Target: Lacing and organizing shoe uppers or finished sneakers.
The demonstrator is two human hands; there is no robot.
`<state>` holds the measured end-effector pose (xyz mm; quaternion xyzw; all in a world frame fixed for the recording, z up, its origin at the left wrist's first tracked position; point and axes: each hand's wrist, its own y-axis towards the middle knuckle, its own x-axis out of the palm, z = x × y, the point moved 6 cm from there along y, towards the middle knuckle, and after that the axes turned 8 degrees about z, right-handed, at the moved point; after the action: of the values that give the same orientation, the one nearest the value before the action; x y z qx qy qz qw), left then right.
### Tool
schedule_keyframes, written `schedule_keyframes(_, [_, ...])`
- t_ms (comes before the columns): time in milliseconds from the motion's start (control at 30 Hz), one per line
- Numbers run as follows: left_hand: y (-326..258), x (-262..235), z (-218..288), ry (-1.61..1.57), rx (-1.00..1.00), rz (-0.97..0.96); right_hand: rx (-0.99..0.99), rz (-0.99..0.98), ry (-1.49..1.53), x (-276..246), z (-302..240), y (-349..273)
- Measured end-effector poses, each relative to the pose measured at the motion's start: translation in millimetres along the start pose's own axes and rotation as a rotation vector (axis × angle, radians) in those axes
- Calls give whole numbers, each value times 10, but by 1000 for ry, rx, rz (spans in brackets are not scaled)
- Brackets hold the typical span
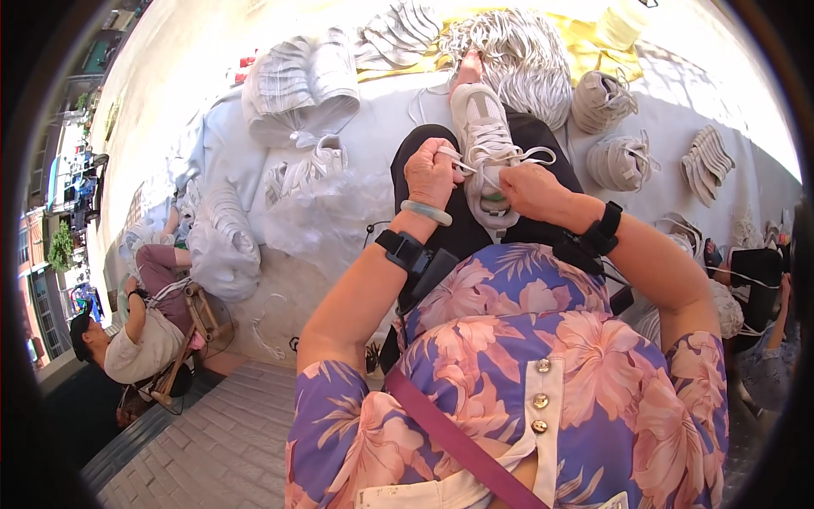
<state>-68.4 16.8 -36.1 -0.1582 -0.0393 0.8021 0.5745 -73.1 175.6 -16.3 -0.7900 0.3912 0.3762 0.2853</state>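
In the head view, between the knees of the black trousers [420, 165]: an off-white sneaker [485, 165], toe pointing away from the body, heel nearest the floral shirt [475, 331]. Pale all over, with a greyer patch towards the toe, a touch of green at the opening, and white laces [490, 138] crossed in several rows. Just left of the sneaker, the left hand [431, 174], closed nearly to a fist around a length of lace. Against the sneaker's right side, by the opening, the right hand [536, 193], fingers curled in — fingertips partly hidden, so impossible to tell whether pinching lace or only touching the shoe. Out to the right of the sneaker, above that hand, a loose lace loop [543, 153]. Beyond the sneaker's toe, a heap of white strands [521, 64], bleached by glare. Left of the sneaker, crumpled clear plastic [318, 212], contents hard to make out. Far right of the sneaker, another person [763, 297] — mostly lost in the dark rim; far left, a seated person [140, 356], lower body partly covered.
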Motion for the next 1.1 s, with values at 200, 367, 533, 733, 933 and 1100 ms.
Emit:
schedule_keyframes(200, [-28, -193, -128, -169, -301, -42, 79, -199, 277, -368, 490, -711])
schedule_keyframes(367, [-209, -170, -132, 1, -325, -193, 290, -170, 497, -449, 705, -857])
schedule_keyframes(533, [-177, -187, 424, 530, 447, 66, -65, 123, 115, -470, 540, -547])
schedule_keyframes(733, [-462, 313, 650, 526, 815, -206, 10, 206, 199, -420, 247, -275])
schedule_keyframes(933, [-477, 648, 338, 793, 585, -340, -108, 104, -59, -194, 124, -111])
schedule_keyframes(1100, [-347, 630, 171, 633, 304, -318, -92, 89, -61, -151, 130, -85])
